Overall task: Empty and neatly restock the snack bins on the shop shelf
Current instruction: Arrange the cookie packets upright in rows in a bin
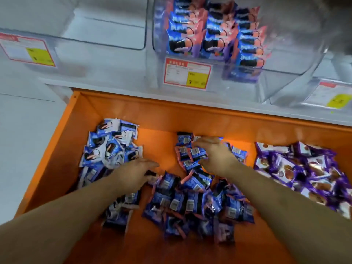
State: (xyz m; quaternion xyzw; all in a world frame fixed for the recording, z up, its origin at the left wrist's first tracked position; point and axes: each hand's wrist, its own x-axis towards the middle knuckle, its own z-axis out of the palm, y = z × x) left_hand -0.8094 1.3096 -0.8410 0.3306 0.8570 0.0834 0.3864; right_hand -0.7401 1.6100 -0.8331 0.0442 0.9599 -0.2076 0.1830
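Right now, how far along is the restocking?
Done: middle bin partly refilled with neat rows of blue-pink packets. In hand: both hands, left and right, gathering more from the orange tray. Left: left bin empty; white-blue packets and purple packets still loose.

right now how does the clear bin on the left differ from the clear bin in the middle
The left bin holds no packets that I can see; the middle bin holds blue and pink snack packets. Those packets stand in neat rows, while the left bin shows only its bare floor. The left bin's price label sits at its left corner, the middle bin's label on its front. Both are clear plastic, on the same white shelf.
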